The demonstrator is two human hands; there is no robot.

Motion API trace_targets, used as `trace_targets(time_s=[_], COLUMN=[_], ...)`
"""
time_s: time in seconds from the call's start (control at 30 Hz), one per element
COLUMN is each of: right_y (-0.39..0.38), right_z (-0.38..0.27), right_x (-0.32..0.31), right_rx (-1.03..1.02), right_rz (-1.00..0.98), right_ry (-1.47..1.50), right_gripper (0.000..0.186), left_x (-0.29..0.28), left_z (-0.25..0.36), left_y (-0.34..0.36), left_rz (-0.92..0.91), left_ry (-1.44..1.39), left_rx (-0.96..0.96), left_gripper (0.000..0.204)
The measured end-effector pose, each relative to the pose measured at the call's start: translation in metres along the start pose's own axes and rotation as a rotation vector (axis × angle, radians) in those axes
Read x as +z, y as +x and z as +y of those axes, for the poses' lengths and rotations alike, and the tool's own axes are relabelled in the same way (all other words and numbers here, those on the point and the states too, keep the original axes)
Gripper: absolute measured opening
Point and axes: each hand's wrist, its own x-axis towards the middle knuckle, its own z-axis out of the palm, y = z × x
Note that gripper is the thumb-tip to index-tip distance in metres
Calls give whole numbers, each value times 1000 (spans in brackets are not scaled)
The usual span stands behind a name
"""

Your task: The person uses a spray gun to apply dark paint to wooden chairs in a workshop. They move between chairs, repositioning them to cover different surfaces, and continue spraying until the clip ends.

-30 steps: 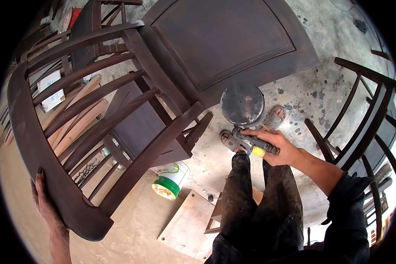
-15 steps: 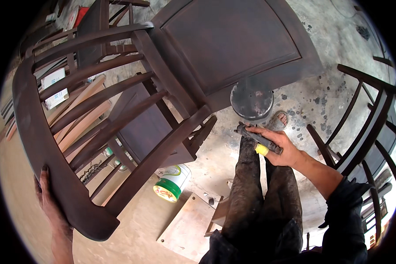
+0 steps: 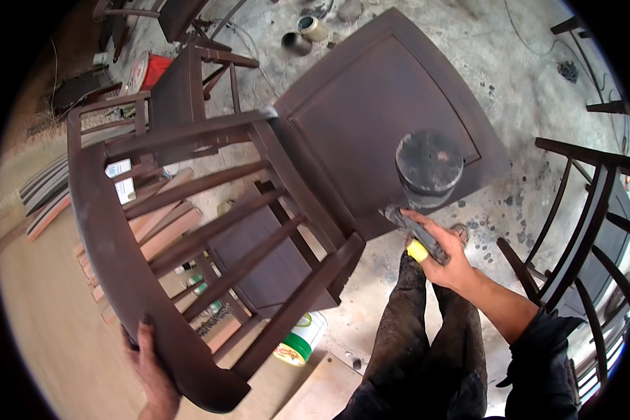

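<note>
A dark brown wooden chair [image 3: 115, 245] is tipped toward me, its slatted back at the left and its panelled seat [image 3: 385, 105] reaching away to the upper right. My left hand [image 3: 154, 374] grips the lower outer edge of the top rail, thumb on the near face and other fingers partly hidden behind it. In my right hand [image 3: 449, 245] is a dark spray gun [image 3: 421, 232], fingers closed around it. Its round, stained cup [image 3: 430, 161] hides part of the seat's near edge. A yellow band [image 3: 417, 250] shows by my fingers.
Another dark chair [image 3: 581, 224] stands close on the right. Behind the slats are wood strips [image 3: 171, 231] and a white-green bucket [image 3: 302, 343]. More chairs [image 3: 182, 84] and two small cans [image 3: 311, 28] are farther off. A pale board [image 3: 322, 388] lies near my legs.
The chair appears lower and farther right in view, with more floor showing beyond it, as the view has shifted. Both hands keep their holds; the spray gun sits slightly lower and farther right.
</note>
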Motion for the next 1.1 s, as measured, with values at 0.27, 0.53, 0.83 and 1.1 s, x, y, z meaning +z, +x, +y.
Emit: trace_targets(time_s=[0.27, 0.53, 0.83, 1.1], right_y=[142, 211, 216, 204], right_z=[-13, 11, 30, 31], right_x=[52, 80, 99, 96], right_rx=[-29, 116, 92, 107], right_rz=[192, 181, 156, 105], right_ry=[55, 61, 50, 44], right_gripper=[45, 50, 48, 45], left_x=[1, -10, -9, -12], left_z=[8, -6, -3, 2], left_y=[-10, -12, -17, -15], left_rz=[17, 133, 228, 225], left_ry=[42, 156, 113, 186], left_rx=[-54, -158, -253, -281], left_gripper=[56, 69, 72, 83])
